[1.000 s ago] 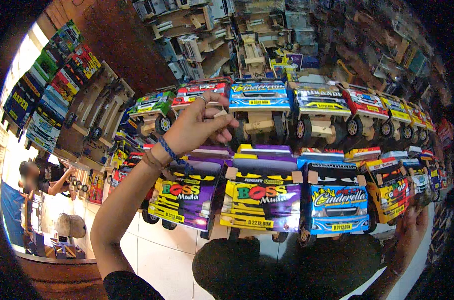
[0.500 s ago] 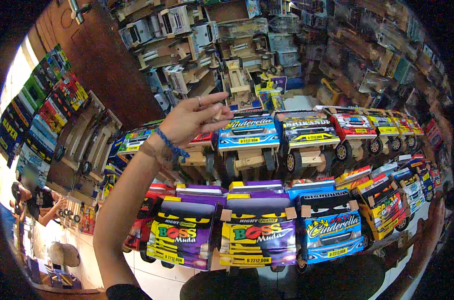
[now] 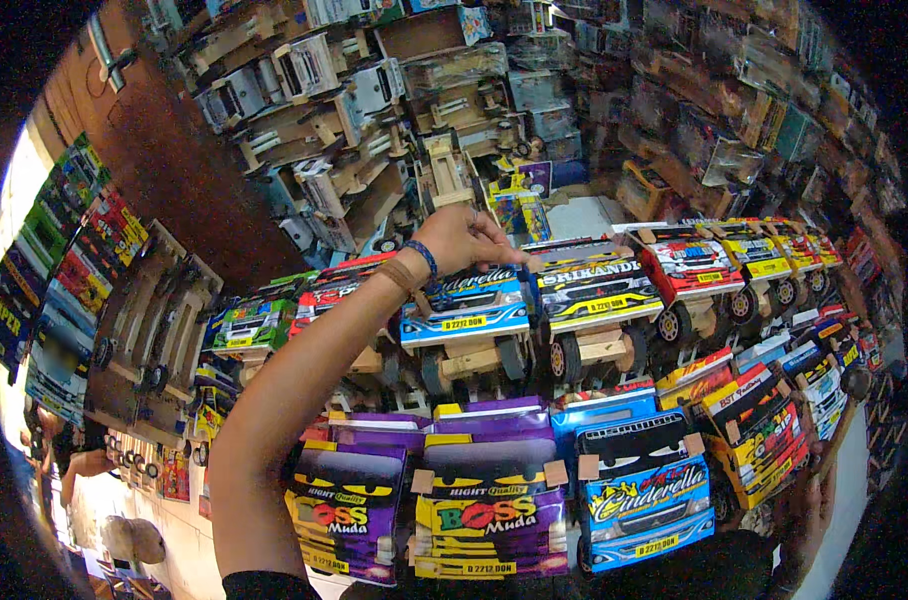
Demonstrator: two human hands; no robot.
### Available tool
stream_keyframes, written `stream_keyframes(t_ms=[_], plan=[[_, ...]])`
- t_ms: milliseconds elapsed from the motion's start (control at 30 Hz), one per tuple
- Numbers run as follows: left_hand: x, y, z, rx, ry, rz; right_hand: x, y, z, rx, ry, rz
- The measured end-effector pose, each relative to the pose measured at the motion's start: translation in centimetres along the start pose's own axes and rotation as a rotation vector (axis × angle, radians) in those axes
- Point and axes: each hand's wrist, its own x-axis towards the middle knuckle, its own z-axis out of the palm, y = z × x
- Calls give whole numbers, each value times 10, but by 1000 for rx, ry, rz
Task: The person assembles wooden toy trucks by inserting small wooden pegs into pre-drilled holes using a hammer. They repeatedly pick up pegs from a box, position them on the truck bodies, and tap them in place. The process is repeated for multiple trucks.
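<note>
My left hand reaches over the upper row of wooden toy trucks, wearing a ring and with bracelets at the wrist. Its fingers are bent and drawn together. The fingertips sit by the top corner of a blue toy truck, close to a black-and-yellow toy truck; whatever they may hold is hidden. Dim at the lower right, my right hand is beside a red-and-yellow toy truck, its fingers too dark to make out. In the nearer row stand a purple-and-yellow toy truck and another blue toy truck.
Shelves with unpainted wooden trucks rise at the back. Wrapped boxes are stacked at the right. Printed panels and a wooden truck frame stand at the left. Another person's arm shows at the far left.
My left hand has moved right and down toward the upper row, its fingers going from spread to bent together. The view has shifted, and the other person is now mostly hidden.
</note>
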Motion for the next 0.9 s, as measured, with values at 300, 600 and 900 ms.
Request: stream_keyframes(t_ms=[300, 600, 900], plan=[[20, -23, -15, -282, -242, -147, 18, -25, 55, -154, 37, -89], [24, -23, -18, 20, -225, -76, 48, -90, 121, -248, -366, -20], [24, -41, -5, -75, -130, 78, 79, -116, 214, -503, -736, 209]])
